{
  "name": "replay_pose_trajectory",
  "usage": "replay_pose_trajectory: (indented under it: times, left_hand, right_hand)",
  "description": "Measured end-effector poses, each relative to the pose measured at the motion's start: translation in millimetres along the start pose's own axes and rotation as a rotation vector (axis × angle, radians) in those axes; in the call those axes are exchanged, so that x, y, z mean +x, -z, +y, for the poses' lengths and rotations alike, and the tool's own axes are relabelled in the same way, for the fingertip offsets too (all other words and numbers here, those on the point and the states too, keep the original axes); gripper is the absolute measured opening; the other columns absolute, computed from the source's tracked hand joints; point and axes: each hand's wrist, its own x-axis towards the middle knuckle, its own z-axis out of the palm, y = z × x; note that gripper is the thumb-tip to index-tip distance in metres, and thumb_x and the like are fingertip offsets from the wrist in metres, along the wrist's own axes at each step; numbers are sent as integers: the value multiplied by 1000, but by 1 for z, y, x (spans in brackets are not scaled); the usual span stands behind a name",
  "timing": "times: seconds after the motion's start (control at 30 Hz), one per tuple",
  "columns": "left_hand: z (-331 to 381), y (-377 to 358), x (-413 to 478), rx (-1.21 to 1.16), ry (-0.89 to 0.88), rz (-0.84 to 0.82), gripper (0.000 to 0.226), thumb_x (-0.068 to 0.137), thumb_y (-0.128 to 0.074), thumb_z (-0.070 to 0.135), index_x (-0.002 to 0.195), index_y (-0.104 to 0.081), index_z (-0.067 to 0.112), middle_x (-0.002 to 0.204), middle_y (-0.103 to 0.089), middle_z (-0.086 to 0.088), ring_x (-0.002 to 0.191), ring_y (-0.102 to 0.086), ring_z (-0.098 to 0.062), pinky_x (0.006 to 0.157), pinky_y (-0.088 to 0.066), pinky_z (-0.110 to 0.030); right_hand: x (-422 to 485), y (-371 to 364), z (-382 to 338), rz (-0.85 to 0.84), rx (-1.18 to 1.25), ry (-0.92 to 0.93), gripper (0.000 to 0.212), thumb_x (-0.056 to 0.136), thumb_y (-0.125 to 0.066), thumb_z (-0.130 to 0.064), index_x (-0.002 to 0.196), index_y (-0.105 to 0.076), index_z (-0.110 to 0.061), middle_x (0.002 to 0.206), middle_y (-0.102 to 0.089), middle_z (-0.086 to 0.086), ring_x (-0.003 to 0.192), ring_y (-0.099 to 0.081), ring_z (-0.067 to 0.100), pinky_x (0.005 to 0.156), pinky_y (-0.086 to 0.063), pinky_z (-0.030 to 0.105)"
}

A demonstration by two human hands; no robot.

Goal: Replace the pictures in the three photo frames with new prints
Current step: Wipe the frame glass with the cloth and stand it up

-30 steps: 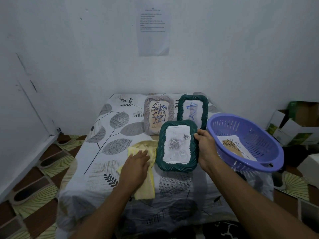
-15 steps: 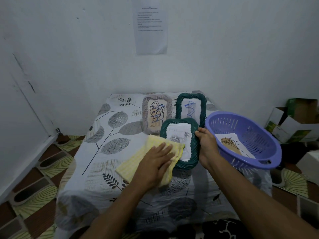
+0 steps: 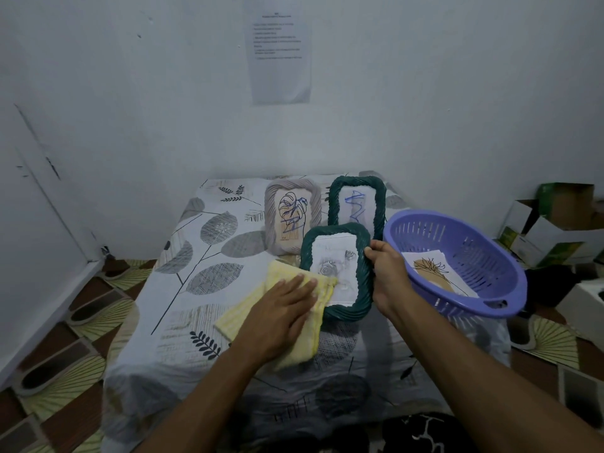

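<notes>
Head view. You face a table covered with a leaf-patterned tablecloth that stands against a white wall bearing a printed paper sheet.

Your left hand lies flat, fingers straight and together. It presses a yellow cloth onto the lower left part of the front green frame. The cloth covers that corner of the frame and trails down to the left over the tablecloth.

Your right hand grasps the right rim of the same frame, with the thumb on the front face and the other fingers curled behind. The frame is near the middle of the table and holds a grey rose print.

Just behind it stand two more frames side by side:
- The grey frame, on the left, shows a leaf line drawing with blue pen strokes.
- The rear green frame, on the right, shows a blue scribble on white. Its lower part is hidden by the front frame.

A purple plastic colander sits at the right edge of the table, just beside your right hand. It contains loose prints, and the top one shows a line-drawn plant over a tan shape.

Open cardboard boxes lie on the floor at the far right.
</notes>
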Motion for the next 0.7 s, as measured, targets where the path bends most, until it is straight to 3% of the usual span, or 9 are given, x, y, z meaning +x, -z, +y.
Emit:
replay_pose_trajectory:
  times: [0.07, 0.17, 0.3, 0.4, 0.7]
  left_hand:
    - [-1, 2, 1, 30, 88, 60, 38, 94, -53, 22, 130, -60, 12, 147, -45, -3, 138, -40, -25, 108, -39, -47]
    - [-2, -4, 0, 12, 212, 74, 49, 98, -43, 28, 143, -43, 7, 155, -31, -7, 142, -31, -23, 115, -30, -41]
    - [-19, -18, -16, 1, 483, -179, 61, 101, -31, 41, 153, -14, 12, 162, -2, -7, 149, -5, -22, 121, -11, -38]
    - [-30, -23, -22, 110, 507, -310, 60, 101, -25, 47, 153, -18, 18, 162, -1, -4, 150, -2, -23, 120, -9, -42]
    - [-79, 10, -64, 136, 643, -342, 60, 101, -23, 49, 154, -14, 21, 162, 3, -2, 149, 0, -21, 119, -6, -43]
  right_hand:
    - [0, -1, 2, 5, 2, 11, 19, 98, -42, -4, 106, -60, -6, 94, -66, 12, 76, -60, 22, 64, -51, 33]
    - [2, -4, 2, 38, -7, 39, 16, 98, -44, -4, 100, -59, -10, 97, -64, 12, 80, -58, 23, 68, -49, 35]
    - [5, -1, -3, 94, -65, 90, 16, 97, -48, -7, 108, -59, -13, 112, -62, 14, 93, -55, 28, 76, -45, 41]
    - [6, 1, -8, 85, -22, 83, 16, 97, -48, -6, 105, -59, -13, 106, -64, 13, 87, -58, 27, 75, -48, 40]
    - [-12, -29, 8, -50, -9, 42, 19, 98, -45, -7, 92, -61, -15, 81, -66, 3, 64, -58, 17, 50, -48, 27]
